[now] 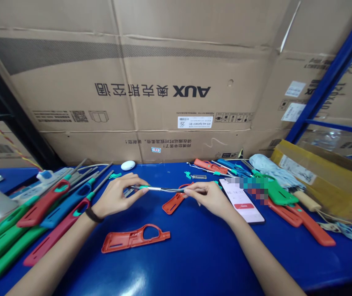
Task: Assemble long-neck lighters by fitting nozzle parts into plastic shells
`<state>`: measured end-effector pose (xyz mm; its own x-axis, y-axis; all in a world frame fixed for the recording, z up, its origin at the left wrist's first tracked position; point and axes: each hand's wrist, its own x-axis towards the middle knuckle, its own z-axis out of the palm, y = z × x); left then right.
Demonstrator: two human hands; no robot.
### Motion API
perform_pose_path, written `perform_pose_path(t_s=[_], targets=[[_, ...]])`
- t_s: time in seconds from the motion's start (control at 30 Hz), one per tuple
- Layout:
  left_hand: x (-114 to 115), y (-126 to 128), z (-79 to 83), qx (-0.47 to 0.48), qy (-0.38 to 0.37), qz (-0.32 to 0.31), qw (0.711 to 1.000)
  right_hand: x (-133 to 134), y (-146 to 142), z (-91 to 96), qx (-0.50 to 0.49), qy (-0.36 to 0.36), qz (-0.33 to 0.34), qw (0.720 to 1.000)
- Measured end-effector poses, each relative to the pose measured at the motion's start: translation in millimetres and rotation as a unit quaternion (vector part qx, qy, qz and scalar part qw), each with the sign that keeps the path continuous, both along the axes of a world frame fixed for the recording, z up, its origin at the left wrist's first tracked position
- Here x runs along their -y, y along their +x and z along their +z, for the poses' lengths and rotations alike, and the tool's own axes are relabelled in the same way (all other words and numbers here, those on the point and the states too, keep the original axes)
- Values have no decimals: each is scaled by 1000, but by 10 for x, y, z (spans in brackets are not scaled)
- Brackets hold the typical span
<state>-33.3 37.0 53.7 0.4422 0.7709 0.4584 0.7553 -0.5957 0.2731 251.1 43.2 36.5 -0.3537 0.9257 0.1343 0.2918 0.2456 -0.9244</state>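
Note:
Over the blue table, my left hand (122, 193) pinches one end of a thin lighter part (155, 188), which shows a silvery section and thin wires. The other end is between the closed fingertips of my right hand (207, 196). Both hands hold it roughly level; their fingers cover its ends. An orange lighter handle half (135, 239) lies inner side up in front of my hands. Behind the lighter part, close to my right hand, is another orange handle piece (172, 204). A small clear cylinder (199, 177) and a green plastic piece (188, 175) lie farther back.
Long lighters (46, 201) in several colours are piled on the left. On the right are a phone (242, 201), more lighter handles (313, 224), a folded umbrella (274, 170) and a yellow-taped box (320, 172). A white oval object (128, 165) sits before the cardboard wall (151, 53).

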Motion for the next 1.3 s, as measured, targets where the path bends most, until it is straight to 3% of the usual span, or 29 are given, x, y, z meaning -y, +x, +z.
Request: perform_pose_path(t_s=[0.4, 0.7, 1.3], targets=[[9, 37, 12, 28, -30, -4, 999, 3, 13, 33, -8, 72, 2, 997], [-1, 19, 10, 37, -9, -4, 999, -21, 9, -2, -13, 75, -4, 997], [17, 145, -83, 31, -53, -31, 998, 1, -79, -66, 3, 31, -6, 999]])
